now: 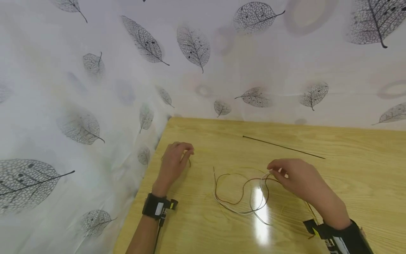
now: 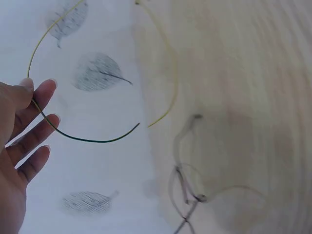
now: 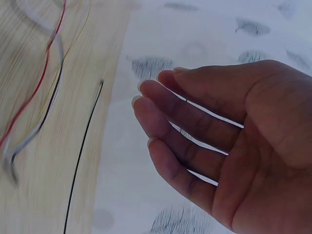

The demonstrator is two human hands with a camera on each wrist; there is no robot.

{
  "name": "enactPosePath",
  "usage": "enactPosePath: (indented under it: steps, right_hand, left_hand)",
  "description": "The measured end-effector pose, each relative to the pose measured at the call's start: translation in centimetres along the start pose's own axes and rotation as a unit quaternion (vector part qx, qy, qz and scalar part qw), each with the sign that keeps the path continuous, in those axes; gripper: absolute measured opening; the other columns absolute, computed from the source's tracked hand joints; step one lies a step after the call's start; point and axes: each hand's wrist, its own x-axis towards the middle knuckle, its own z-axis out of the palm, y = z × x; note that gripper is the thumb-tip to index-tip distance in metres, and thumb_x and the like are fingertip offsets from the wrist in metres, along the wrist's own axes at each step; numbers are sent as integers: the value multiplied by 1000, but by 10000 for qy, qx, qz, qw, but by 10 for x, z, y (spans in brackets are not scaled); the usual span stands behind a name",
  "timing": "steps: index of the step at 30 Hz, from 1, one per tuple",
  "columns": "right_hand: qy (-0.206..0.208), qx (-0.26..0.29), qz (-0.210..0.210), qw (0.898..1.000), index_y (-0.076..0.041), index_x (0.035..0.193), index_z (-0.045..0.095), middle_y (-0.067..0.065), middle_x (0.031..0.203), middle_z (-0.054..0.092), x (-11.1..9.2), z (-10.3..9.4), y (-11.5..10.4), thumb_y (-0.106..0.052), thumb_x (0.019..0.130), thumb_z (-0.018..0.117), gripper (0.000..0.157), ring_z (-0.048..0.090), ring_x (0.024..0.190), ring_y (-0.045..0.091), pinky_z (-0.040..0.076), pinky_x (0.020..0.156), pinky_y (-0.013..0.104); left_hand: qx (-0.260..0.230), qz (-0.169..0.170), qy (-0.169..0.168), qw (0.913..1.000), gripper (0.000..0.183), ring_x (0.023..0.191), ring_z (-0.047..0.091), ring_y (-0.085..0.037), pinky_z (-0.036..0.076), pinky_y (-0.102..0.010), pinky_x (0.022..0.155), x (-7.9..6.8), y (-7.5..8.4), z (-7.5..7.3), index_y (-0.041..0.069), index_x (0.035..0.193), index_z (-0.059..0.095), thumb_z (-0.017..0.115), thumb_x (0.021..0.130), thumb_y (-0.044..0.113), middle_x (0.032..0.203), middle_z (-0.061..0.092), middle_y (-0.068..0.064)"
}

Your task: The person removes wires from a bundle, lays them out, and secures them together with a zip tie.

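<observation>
At the left side of the table, my left hand (image 1: 173, 157) pinches a thin yellow-and-green wire (image 2: 92, 141) between thumb and forefinger; the other fingers are loosely bent. The wire bows out in a wide curve from the fingertips. My right hand (image 1: 298, 174) hovers by the right end of a loose tangle of wires, its fingers gently bent and nothing visible between them in the right wrist view. In that tangle are a red wire (image 3: 46, 66), a white wire (image 1: 241, 213) and thin yellow strands, lying in loops on the table.
A straight thin black wire (image 1: 283, 146) lies slantwise on the wood-grain table (image 1: 203, 134), beyond the tangle. Behind and to the left, a pale leaf-patterned sheet (image 1: 203, 95) rises at the table's edges. More thin wire (image 1: 309, 208) shows under the right forearm.
</observation>
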Motion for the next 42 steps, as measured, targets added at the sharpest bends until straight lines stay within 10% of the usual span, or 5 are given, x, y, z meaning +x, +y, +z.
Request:
enactPosePath:
  steps: [9, 14, 30, 42]
  right_hand:
    - [589, 54, -970, 9935, -18, 134, 55, -5, 118, 62, 36, 24, -53, -28, 90, 68, 47, 62, 74, 5, 41, 48, 18]
    - [1013, -98, -1113, 9886, -18, 105, 69, -7, 104, 65, 40, 27, -62, -26, 89, 70, 17, 63, 72, 5, 45, 50, 21]
    - [833, -224, -277, 9959, -25, 95, 74, -11, 88, 69, 2, 0, -10, -25, 88, 71, 8, 61, 74, 7, 49, 59, 30]
    - [420, -360, 310, 9980, -21, 93, 76, -11, 83, 69, -43, -2, 36, -20, 84, 74, 9, 60, 68, 8, 45, 54, 28]
  left_hand:
    - [-256, 985, 357, 9942, 11, 82, 61, -15, 49, -29, 75, 19, 66, -15, 11, 101, 65, 66, 92, 16, 93, 67, 2]
    - [-655, 1157, 375, 9904, 11, 84, 62, -13, 50, -29, 79, 22, 84, -14, 13, 101, 65, 67, 91, 15, 92, 67, 3]
    - [-1103, 716, -492, 9901, 15, 89, 63, -6, 48, -24, 82, -10, 36, -6, 12, 103, 70, 69, 89, 13, 98, 69, 7]
    - [-1433, -213, -1420, 9792, 10, 81, 58, 1, 51, -20, 68, -42, 24, 16, 22, 103, 65, 63, 94, 20, 95, 64, 15]
